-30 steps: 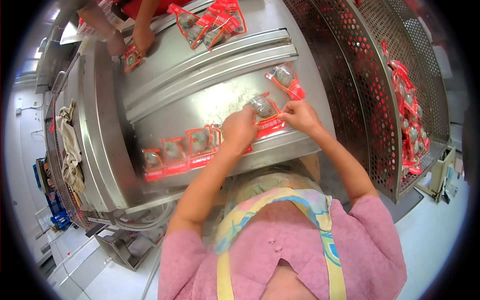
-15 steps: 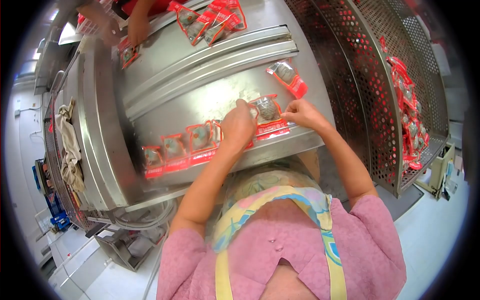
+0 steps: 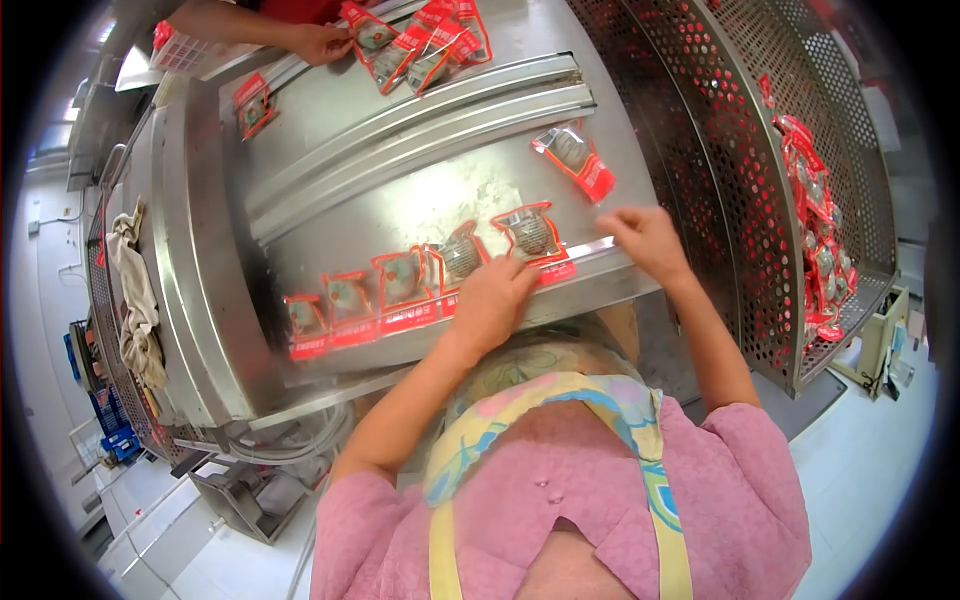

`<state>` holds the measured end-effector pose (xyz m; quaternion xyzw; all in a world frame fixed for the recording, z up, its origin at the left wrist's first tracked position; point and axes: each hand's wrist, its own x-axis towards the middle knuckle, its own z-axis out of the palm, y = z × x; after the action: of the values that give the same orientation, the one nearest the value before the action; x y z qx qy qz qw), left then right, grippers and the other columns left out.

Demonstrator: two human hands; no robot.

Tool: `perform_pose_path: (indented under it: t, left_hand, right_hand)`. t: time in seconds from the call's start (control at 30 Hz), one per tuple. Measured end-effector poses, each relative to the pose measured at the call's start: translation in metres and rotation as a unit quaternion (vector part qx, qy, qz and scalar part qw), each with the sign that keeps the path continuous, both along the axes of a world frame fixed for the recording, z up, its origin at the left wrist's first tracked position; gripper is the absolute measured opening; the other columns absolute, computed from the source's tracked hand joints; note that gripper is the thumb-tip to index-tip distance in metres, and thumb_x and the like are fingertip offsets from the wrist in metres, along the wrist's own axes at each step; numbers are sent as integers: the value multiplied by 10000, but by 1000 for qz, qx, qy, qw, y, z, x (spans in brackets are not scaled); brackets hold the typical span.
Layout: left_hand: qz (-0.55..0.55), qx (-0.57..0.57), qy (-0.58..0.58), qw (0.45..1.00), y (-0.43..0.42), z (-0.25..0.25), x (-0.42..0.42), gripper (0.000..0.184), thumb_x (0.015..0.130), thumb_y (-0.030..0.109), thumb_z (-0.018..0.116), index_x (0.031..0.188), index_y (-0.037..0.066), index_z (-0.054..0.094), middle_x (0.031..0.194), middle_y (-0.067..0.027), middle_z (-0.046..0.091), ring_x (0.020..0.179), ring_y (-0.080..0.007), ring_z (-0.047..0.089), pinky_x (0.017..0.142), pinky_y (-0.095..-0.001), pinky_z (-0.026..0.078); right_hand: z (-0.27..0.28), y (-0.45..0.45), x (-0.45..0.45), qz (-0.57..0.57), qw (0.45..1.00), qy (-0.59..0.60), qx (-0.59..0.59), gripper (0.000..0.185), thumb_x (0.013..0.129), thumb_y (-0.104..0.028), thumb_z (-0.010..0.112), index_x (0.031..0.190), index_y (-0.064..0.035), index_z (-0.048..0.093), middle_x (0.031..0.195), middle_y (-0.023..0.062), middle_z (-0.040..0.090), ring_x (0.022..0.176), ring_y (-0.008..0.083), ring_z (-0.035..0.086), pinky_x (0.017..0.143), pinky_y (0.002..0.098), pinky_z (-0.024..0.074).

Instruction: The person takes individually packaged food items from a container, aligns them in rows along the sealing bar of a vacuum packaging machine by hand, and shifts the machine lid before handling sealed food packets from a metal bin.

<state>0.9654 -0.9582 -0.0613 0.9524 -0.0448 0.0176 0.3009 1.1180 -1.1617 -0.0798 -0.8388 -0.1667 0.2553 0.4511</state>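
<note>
A row of clear pouches with red edges, each holding a round greyish-green item, lies along the near metal ledge. My left hand (image 3: 495,298) rests with its fingers over the red lower edges, between a patterned pouch (image 3: 459,258) and the rightmost pouch (image 3: 531,234). My right hand (image 3: 648,242) hovers right of that pouch, slightly blurred, fingers loosely bent and apart, with nothing visible in them. Above it, a separate pouch (image 3: 573,160) lies tilted on the metal surface. Farther left in the row are more pouches, one of them a greenish pouch (image 3: 402,277).
Twin metal bars (image 3: 430,130) cross the steel worktop. Beyond them are a pile of pouches (image 3: 425,45), a single pouch (image 3: 254,107) and another person's hand (image 3: 322,43). On the right, a perforated metal bin (image 3: 850,120) holds many pouches. A cloth (image 3: 138,290) hangs at left.
My left hand has moved down and right onto the red edges, uncovering a pouch. My right hand has let go of the rightmost pouch and drawn right. The other person's hand moved toward the pile.
</note>
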Motion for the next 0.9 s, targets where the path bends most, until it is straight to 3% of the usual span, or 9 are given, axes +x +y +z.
perform_pose_path:
  t: [0.17,0.3,0.37,0.47,0.57,0.67,0.7,0.8,0.9]
  left_hand:
    - [-28,22,54,998,-1,-11,-2,253,722,211,695,939,97,632,876,-75,574,869,-273,569,701,-385,481]
    - [82,-152,77,982,-7,6,24,348,791,207,660,1090,44,586,912,-88,603,818,-245,603,698,-354,491]
    - [192,-270,144,933,-18,4,58,373,851,210,626,1139,-12,545,973,-92,631,811,-208,614,716,-322,491]
    - [301,-476,131,816,-30,-28,109,429,862,214,619,1152,-77,494,897,-109,643,684,-145,584,593,-284,465]
    - [328,-521,290,733,-20,-37,140,461,822,184,673,1126,-119,504,741,-105,586,490,-104,476,402,-250,343]
    - [275,-525,332,734,-21,-40,144,347,761,155,732,980,-77,597,637,-61,547,428,-73,386,353,-234,246]
    - [255,-506,337,752,-23,-36,145,247,725,154,763,805,-39,632,604,-47,538,460,-86,427,388,-232,293]
    - [231,-427,330,810,-28,-44,143,214,705,148,764,753,-19,639,616,-56,572,515,-124,516,442,-276,378]
    - [163,-288,293,897,-28,-54,127,257,679,147,765,844,0,633,675,-100,632,617,-223,619,547,-369,458]
  right_hand:
    - [-17,-4,57,-175,980,-53,72,368,859,-327,602,753,24,630,647,23,592,573,89,521,535,249,411]
    - [-36,16,86,-90,990,111,-3,490,837,-480,593,756,1,639,627,25,575,517,108,502,487,253,394]
    - [-35,29,92,-18,985,163,-47,464,838,-469,600,751,-14,642,617,25,560,505,105,489,470,256,376]
    - [-40,31,97,41,977,205,-35,416,843,-445,610,748,-42,640,605,11,537,499,88,465,449,244,339]
    - [-35,20,100,32,957,287,16,290,855,-331,642,798,-46,642,625,-11,545,509,52,463,442,189,316]
    - [-29,3,104,23,927,372,48,212,856,-243,663,823,-36,633,646,-12,560,514,37,466,438,163,310]
    - [-29,-3,105,24,916,396,56,200,854,-225,666,823,-32,628,651,-9,564,515,37,466,435,161,308]
    - [-42,-16,104,22,909,411,69,249,798,-290,708,773,-52,639,603,-34,523,517,55,440,450,199,301]
    - [-35,-23,102,91,945,311,-33,270,756,-286,727,764,-25,656,616,23,582,539,84,507,481,241,380]
